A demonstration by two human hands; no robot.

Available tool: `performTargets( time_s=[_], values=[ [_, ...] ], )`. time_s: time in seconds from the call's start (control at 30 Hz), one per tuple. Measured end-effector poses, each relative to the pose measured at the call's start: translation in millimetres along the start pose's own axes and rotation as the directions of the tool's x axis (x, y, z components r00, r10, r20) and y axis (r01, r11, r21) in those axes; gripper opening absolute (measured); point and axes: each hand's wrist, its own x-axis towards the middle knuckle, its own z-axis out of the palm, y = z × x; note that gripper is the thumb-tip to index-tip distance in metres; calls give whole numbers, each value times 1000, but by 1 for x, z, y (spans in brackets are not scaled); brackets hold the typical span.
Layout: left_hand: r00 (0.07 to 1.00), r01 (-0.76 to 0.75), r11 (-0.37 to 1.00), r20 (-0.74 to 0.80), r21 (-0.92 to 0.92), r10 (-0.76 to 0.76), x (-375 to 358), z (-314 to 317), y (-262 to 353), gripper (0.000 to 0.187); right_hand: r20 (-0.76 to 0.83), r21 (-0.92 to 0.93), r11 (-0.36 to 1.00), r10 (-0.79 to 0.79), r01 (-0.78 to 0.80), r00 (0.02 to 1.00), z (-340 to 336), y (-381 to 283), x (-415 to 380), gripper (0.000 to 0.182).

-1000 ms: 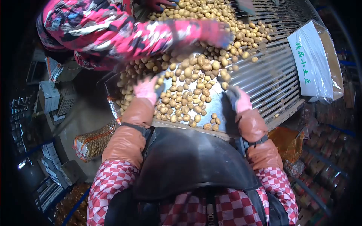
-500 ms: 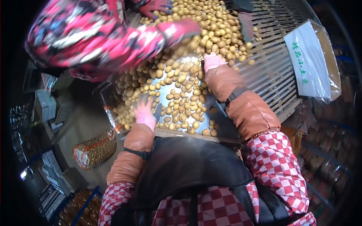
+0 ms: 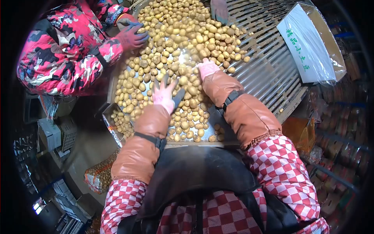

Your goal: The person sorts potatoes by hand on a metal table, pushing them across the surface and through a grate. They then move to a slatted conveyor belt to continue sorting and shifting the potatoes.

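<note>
My left hand [image 3: 165, 96], in a pink and grey glove, lies over the potatoes [image 3: 189, 104] on the metal sorting tray [image 3: 210, 133]. Its fingers are spread and hold nothing. My right hand [image 3: 208, 68], in a similar glove, is at the near side of the larger potato heap [image 3: 212, 41]. It touches potatoes there, but its fingers are mostly hidden, so their grip does not show. Some potatoes by the hands are blurred by motion.
Across the left side, a co-worker in a pink camouflage jacket [image 3: 74, 50] has gloved hands [image 3: 132, 37] at the tray's edge. Another gloved hand [image 3: 219, 11] shows at the top. Right, a lined carton [image 3: 307, 46] stands on the slatted grate [image 3: 265, 50]. A filled potato sack [image 3: 102, 173] lies lower left.
My left hand has moved forward and right over the potatoes. My right hand has shifted slightly left. The co-worker's arm has drawn back left from the heap, and more potatoes cover the tray's middle.
</note>
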Motion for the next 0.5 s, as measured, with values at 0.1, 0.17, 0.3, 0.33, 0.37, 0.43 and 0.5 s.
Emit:
performTargets(
  time_s=[0.1,0.17,0.3,0.33,0.37,0.43,0.5],
  values=[
    [977,-215,976,-6,32,215,-43,0,-15,48,-79,-15,1000,5,-6,997,2,-5,-11,27],
    [965,-263,962,33,77,261,-72,-6,-23,49,85,-37,998,46,-43,995,-15,-13,-20,32],
    [987,-161,974,7,162,162,-107,-16,-40,43,130,-13,993,115,-114,985,-21,-15,-52,40],
    [994,-101,980,-21,169,106,-113,-10,-48,41,47,132,975,176,-181,983,-12,-12,-57,34],
    [997,-25,985,-65,173,37,-119,1,-58,40,24,184,967,177,-178,984,-9,-12,-61,34],
    [989,9,991,-145,135,11,-117,2,-52,40,46,173,970,163,-169,986,16,-4,-65,34],
    [973,-21,993,-224,113,46,-105,-4,-28,40,-2,124,992,12,-11,1000,57,22,-63,38]
  ],
)
